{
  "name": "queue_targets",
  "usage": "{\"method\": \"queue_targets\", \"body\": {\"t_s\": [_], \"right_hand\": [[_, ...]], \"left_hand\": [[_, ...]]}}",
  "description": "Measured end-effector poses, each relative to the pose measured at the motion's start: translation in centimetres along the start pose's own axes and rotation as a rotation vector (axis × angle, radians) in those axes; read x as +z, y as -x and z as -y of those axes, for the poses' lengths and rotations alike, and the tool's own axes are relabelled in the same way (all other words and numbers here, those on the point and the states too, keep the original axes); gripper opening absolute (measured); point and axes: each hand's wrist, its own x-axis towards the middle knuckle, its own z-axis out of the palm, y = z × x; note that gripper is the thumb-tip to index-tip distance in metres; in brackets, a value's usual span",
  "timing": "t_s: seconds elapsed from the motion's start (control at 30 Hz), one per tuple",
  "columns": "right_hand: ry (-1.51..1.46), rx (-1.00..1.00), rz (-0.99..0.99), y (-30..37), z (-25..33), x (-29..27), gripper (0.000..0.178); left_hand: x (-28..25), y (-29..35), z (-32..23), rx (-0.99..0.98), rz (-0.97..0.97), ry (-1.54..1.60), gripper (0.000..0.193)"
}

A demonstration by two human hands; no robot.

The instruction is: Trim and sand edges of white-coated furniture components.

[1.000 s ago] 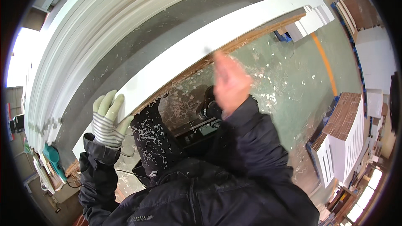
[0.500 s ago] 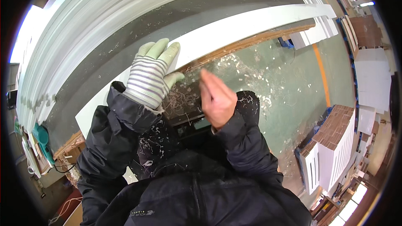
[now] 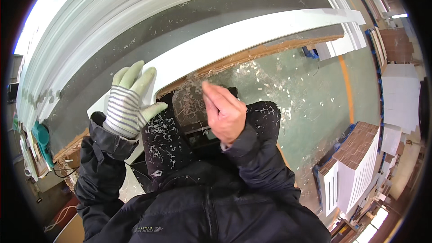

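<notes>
A long white board point(image 3: 211, 38) runs across the workbench, from near my left sleeve to the far right. My left hand point(image 3: 128, 101), in a striped glove with pale green fingers, lies on the board's left part, fingers stretched out and thumb apart. My bare right hand point(image 3: 225, 113) is in the air over my lap, right of the left hand and off the board. Its thumb and fingers are pressed together in a pinch. Whatever is between the fingertips, if anything, is too small to make out. Thin curly shavings point(image 3: 191, 103) lie on a dark surface just beyond my lap.
Stacked long white strips point(image 3: 135, 6) fill the far side of the grey bench top point(image 3: 117, 47). A teal power tool point(image 3: 42, 141) lies at the left. White scraps point(image 3: 265, 83) litter the green floor. Brown-topped white panels point(image 3: 355, 148) stand on the right.
My left hand has slid leftward and nearer along the board. The right hand, still pinched, has shifted a little to the left. The view has shifted slightly.
</notes>
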Motion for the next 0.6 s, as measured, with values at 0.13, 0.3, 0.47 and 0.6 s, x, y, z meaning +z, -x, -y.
{"method": "queue_targets", "body": {"t_s": [0.13,0.3,0.47,0.6], "right_hand": [[0.095,0.227,-0.173,-2.5,-2.6,-5.0,0.035],[0.207,-0.045,-0.041,-2.4,-0.7,-1.7,0.04],[-0.026,-0.063,0.149,-0.7,1.4,-0.2,0.034],[0.093,0.149,-0.107,-2.7,-1.6,-3.0,0.032]], "left_hand": [[-1.0,0.5,-0.1,0.064,-0.011,-0.128,0.086],[0.1,1.0,-0.8,0.012,-0.025,-0.071,0.089],[0.9,0.5,-1.0,-0.003,-0.012,0.067,0.093],[-1.4,3.6,0.3,-0.035,-0.021,-0.07,0.094]]}}
